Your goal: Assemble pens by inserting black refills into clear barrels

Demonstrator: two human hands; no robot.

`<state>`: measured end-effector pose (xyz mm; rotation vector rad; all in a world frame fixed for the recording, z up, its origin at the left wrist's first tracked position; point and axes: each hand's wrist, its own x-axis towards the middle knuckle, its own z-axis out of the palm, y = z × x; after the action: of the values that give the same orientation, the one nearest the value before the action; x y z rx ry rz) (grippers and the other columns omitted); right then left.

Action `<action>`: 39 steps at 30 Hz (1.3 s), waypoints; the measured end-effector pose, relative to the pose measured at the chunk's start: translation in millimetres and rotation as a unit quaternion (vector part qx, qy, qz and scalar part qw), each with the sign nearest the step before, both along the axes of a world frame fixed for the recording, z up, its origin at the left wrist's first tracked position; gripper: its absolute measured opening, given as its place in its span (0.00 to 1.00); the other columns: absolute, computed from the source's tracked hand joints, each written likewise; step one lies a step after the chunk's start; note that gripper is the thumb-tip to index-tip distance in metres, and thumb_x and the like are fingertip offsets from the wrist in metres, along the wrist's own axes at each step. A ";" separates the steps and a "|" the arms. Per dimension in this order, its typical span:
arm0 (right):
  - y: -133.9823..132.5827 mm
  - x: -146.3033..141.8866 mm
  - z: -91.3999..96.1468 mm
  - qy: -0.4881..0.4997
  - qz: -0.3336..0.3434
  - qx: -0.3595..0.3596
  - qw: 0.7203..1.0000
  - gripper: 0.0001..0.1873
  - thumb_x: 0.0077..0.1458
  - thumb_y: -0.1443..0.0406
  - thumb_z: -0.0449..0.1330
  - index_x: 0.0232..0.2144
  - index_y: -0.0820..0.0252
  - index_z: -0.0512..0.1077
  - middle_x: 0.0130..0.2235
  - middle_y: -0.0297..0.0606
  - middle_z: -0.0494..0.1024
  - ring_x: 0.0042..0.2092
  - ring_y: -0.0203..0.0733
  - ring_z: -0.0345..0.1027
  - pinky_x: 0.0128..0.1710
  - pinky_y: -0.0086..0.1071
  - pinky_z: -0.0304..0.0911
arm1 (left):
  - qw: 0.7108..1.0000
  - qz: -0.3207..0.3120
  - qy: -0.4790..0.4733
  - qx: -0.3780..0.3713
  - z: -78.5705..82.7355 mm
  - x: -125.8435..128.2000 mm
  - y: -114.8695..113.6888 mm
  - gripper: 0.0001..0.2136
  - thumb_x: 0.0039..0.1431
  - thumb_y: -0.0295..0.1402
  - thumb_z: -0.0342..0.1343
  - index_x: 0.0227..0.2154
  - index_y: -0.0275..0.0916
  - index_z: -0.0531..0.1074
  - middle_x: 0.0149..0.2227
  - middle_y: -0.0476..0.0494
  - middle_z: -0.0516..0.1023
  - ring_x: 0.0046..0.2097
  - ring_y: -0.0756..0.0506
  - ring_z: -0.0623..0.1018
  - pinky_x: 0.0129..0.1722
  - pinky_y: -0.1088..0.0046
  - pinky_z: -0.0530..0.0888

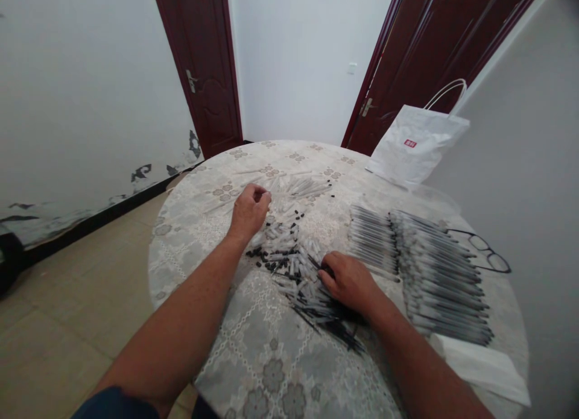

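Pickup seems the step in hand: our right hand [346,281] pinches 1 dark refill [313,261] by the white caps [284,240]; we cannot tell whether our left hand [250,213], near clear tubes [305,186], grips anything. The next move likely calls for fine fingertip control.

Soft, dim indoor light, glare streaks on right-hand door [441,42], wide-angle stretch at edges, loose parts [279,233] blurred
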<state>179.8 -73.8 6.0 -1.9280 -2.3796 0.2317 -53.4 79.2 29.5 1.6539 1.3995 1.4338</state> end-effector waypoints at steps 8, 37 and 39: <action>5.6 9.9 -7.2 0.159 -0.010 -0.005 0.987 0.10 0.59 0.61 0.54 0.32 0.59 0.72 0.31 0.36 0.76 0.34 0.39 0.68 0.35 0.29 0.56 | 0.911 -0.169 -0.344 -0.151 8.2 6.6 -30.2 0.11 0.51 0.33 0.59 0.35 0.38 0.65 0.36 0.42 0.79 0.39 0.42 0.81 0.35 0.64 0.79; 17.3 5.3 -8.0 0.766 -0.076 0.153 0.620 0.10 0.53 0.66 0.66 0.35 0.57 0.68 0.38 0.35 0.79 0.39 0.44 0.78 0.30 0.31 0.72 | 0.882 -0.241 -0.341 -0.220 -23.7 26.1 -56.8 0.13 0.54 0.34 0.64 0.40 0.36 0.71 0.37 0.39 0.81 0.39 0.44 0.82 0.37 0.67 0.80; 17.8 5.7 -8.9 0.757 -0.079 0.150 0.631 0.09 0.53 0.65 0.66 0.35 0.57 0.69 0.39 0.36 0.79 0.39 0.44 0.78 0.30 0.32 0.72 | 0.882 -0.247 -0.332 -0.225 -24.0 27.2 -57.5 0.13 0.54 0.34 0.64 0.39 0.36 0.71 0.36 0.39 0.81 0.38 0.43 0.82 0.37 0.67 0.79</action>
<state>185.5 -56.0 -2.9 -0.8754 -0.9407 0.8966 -26.2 21.7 5.5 0.9705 0.7557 1.0996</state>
